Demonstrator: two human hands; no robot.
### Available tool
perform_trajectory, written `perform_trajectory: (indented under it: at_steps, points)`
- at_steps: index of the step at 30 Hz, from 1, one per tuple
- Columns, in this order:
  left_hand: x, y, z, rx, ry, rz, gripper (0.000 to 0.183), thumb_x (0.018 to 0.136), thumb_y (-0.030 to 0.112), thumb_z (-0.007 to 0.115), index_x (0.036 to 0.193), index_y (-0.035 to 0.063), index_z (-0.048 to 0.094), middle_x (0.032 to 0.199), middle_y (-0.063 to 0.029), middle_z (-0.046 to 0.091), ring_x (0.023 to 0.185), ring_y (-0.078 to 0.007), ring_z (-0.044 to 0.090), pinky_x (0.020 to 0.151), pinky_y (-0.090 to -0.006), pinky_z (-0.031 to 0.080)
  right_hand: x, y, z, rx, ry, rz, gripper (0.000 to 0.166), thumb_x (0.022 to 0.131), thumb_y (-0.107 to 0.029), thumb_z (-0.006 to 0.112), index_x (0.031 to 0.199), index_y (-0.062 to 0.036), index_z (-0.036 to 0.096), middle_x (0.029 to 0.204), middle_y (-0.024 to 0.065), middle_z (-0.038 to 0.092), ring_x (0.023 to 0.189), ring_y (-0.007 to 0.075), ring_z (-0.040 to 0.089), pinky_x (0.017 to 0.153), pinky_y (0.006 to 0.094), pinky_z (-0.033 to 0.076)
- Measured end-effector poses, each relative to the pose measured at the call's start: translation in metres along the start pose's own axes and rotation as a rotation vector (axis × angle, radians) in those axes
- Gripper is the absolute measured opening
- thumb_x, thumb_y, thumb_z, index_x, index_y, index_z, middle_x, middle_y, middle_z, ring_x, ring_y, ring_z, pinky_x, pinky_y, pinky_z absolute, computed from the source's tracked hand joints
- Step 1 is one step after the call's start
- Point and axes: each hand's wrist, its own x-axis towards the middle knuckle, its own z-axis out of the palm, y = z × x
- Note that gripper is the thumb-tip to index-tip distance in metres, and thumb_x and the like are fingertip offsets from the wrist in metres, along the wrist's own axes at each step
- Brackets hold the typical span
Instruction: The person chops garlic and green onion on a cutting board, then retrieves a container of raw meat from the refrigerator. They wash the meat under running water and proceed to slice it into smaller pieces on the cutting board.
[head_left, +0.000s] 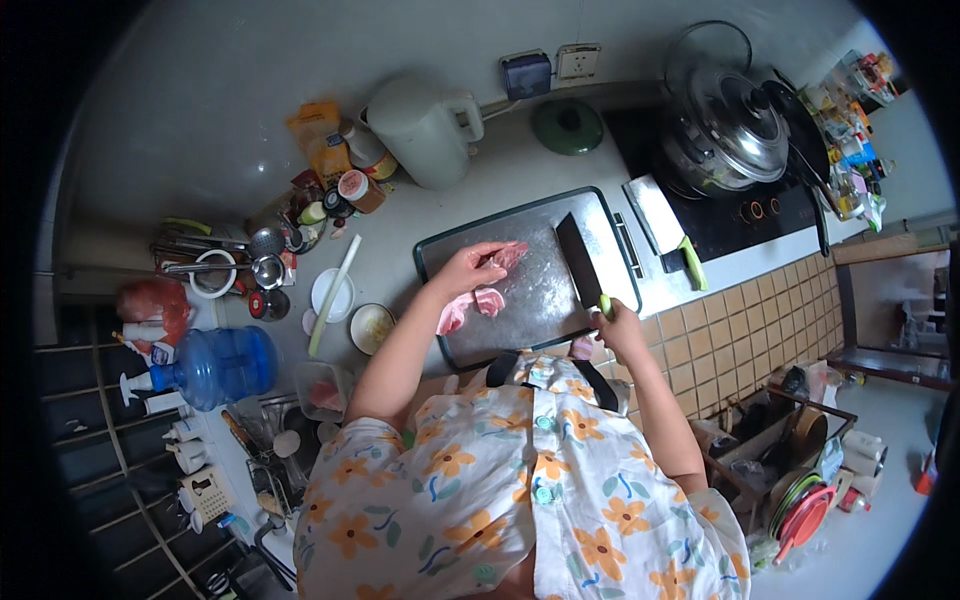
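Note:
A piece of raw meat (510, 256) is in my left hand (471, 268), gripped by the fingers over the left half of a metal cutting board (525, 315) with a dark rim. More raw meat (454, 313) lies on the board just below that hand. My right hand (619, 328) holds a kitchen knife (579, 262) by its light green handle at the board's right side. The broad, dark blade points away from me over the board, apart from the meat.
Right of the board lies a cleaver (656, 214) beside the cooktop (757, 214), which bears a lidded steel pot (724, 142). An electric kettle (424, 135) stands behind. Leftward are a scallion stalk (335, 296) across a white dish (341, 300), a small bowl (373, 328) and a blue water jug (225, 367).

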Motion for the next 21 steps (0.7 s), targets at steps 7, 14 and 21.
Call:
perform_trajectory:
  at_steps: [7, 14, 21]
  points:
    - [0.004, 0.003, -0.009, -0.528, 0.026, -0.167, 0.038, 0.095, 0.015, 0.058, 0.129, -0.0007, 0.05, 0.115, -0.0116, 0.064, 0.095, -0.0193, 0.065, 0.087, -0.0331, 0.052, 0.006, -0.003, -0.008, -0.043, 0.011, -0.079, 0.024, 0.091, -0.018, 0.061, 0.106, 0.0002, 0.059, 0.074, 0.0102, 0.068, 0.054, 0.0158, 0.062, 0.045, 0.0299, 0.045]
    - [0.038, -0.003, -0.017, -0.02, 0.156, -0.411, 0.041, 0.086, 0.012, 0.069, 0.121, 0.0011, 0.053, 0.1, -0.0094, 0.064, 0.082, -0.0151, 0.063, 0.073, -0.0288, 0.053, -0.007, -0.064, -0.037, -0.146, 0.0, -0.041, 0.031, 0.084, -0.022, 0.064, 0.108, -0.002, 0.061, 0.084, 0.0256, 0.066, 0.084, 0.043, 0.065, 0.073, 0.0472, 0.051]
    - [0.047, -0.007, -0.024, 0.494, -0.037, -0.381, 0.052, 0.072, 0.007, 0.079, 0.118, 0.0041, 0.057, 0.104, -0.0065, 0.062, 0.096, -0.0164, 0.059, 0.08, -0.0299, 0.05, 0.004, -0.055, -0.037, -0.276, -0.045, -0.121, 0.026, 0.082, -0.02, 0.065, 0.094, 0.0018, 0.059, 0.081, 0.0267, 0.065, 0.08, 0.0438, 0.064, 0.071, 0.0477, 0.051]
